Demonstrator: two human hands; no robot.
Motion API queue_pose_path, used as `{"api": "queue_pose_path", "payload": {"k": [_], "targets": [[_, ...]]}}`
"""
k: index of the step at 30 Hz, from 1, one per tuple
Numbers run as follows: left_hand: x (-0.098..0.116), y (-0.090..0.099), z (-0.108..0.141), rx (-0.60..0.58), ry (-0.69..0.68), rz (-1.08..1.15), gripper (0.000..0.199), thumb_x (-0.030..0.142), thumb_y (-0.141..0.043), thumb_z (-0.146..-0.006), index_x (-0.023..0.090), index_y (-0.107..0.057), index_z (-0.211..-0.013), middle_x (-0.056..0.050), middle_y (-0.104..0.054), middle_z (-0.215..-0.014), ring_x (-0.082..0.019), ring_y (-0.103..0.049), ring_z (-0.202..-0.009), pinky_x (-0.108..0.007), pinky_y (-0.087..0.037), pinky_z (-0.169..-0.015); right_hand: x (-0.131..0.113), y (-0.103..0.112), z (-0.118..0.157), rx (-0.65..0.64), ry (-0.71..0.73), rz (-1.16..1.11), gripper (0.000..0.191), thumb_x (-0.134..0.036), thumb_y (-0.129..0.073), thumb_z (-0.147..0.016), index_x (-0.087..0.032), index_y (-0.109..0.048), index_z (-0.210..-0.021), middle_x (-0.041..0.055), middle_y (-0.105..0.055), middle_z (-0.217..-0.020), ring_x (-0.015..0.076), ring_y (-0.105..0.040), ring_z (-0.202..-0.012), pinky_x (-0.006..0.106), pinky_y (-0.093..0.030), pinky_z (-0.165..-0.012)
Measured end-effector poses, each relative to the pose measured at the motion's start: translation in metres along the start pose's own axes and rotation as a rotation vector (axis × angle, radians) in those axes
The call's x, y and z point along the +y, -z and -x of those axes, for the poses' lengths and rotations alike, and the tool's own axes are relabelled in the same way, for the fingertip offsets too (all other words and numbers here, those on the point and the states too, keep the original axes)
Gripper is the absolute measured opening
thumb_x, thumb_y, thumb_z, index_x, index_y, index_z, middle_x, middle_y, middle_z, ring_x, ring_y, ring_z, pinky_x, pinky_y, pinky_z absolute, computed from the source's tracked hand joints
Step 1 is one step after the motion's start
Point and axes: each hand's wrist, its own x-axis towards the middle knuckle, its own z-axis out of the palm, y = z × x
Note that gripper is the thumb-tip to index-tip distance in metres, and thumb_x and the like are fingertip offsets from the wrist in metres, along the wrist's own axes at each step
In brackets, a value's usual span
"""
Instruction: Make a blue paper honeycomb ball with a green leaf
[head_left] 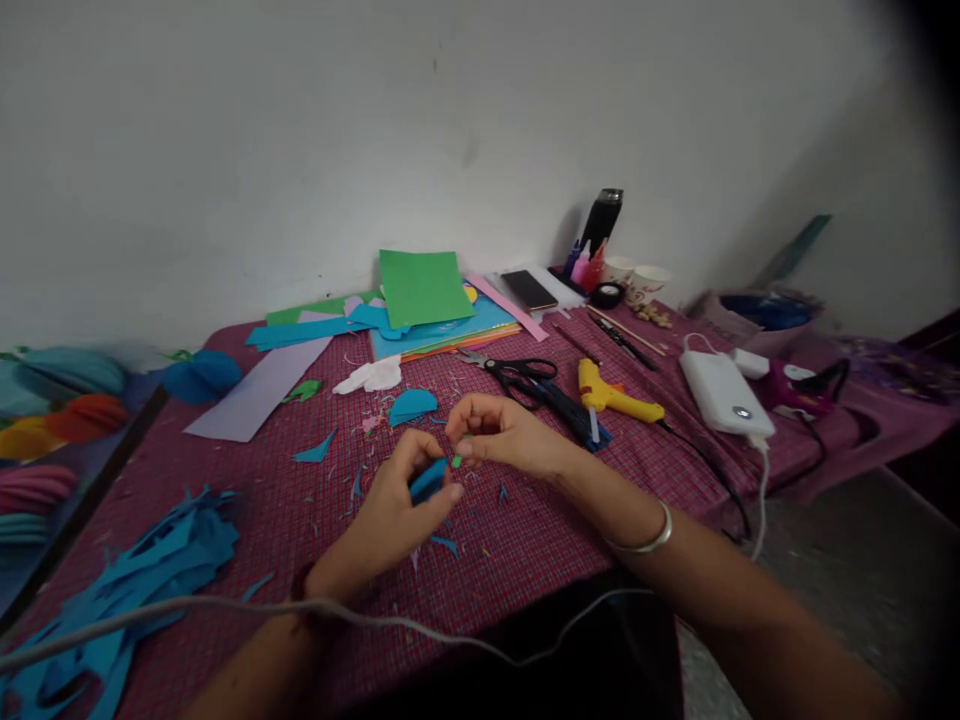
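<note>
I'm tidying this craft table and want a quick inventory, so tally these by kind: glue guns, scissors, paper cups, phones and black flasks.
Glue guns: 1
Scissors: 1
Paper cups: 2
Phones: 1
Black flasks: 1
Total: 6

The left hand's fingers (437, 508) are partly covering the folded blue paper (427, 481). The green scrap (457, 461) at the right hand's fingertips (465, 447) is showing too small for its shape to tell. The picture's left edge is cutting off the blue offcuts (142, 570).
</note>
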Motion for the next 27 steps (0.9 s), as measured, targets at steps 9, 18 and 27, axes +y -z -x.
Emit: {"api": "queue_pose_path", "payload": {"k": [9, 18, 27], "targets": [[-0.005, 0.005, -0.007, 0.034, -0.037, -0.065, 0.007, 0.013, -0.052, -0.077, 0.02, -0.052, -0.076, 0.0, -0.063, -0.069, -0.014, -0.057, -0.059, -0.024, -0.044, -0.054, 0.003, 0.0, -0.004, 0.075, 0.061, 0.095, 0.015, -0.022, -0.066, -0.078, -0.018, -0.056, -0.088, -0.0056, -0.053, -0.071, 0.0081, -0.047, -0.061, 0.023, -0.038, -0.059], [-0.005, 0.021, 0.011, 0.281, -0.977, -0.889, 0.018, 0.007, -0.062, -0.081, 0.019, -0.063, -0.095, -0.011, -0.073, -0.096, -0.02, -0.068, -0.082, -0.029, -0.052, -0.069, 0.005, 0.005, -0.007, 0.101, 0.08, 0.251, 0.008, -0.018, -0.061, -0.079, -0.018, -0.055, -0.084, -0.0051, -0.048, -0.07, 0.01, -0.044, -0.065, 0.025, -0.036, -0.063], [0.003, 0.0, -0.004, 0.494, 0.036, 0.307, 0.016, 0.02, -0.076, -0.07, 0.021, -0.066, -0.082, 0.005, -0.057, -0.065, -0.008, -0.049, -0.054, -0.018, -0.041, -0.051, 0.013, 0.015, -0.01, 0.079, 0.036, 0.447, 0.012, -0.006, -0.057, -0.074, -0.016, -0.056, -0.08, -0.0015, -0.056, -0.075, 0.0128, -0.051, -0.072, 0.028, -0.042, -0.071]]}}
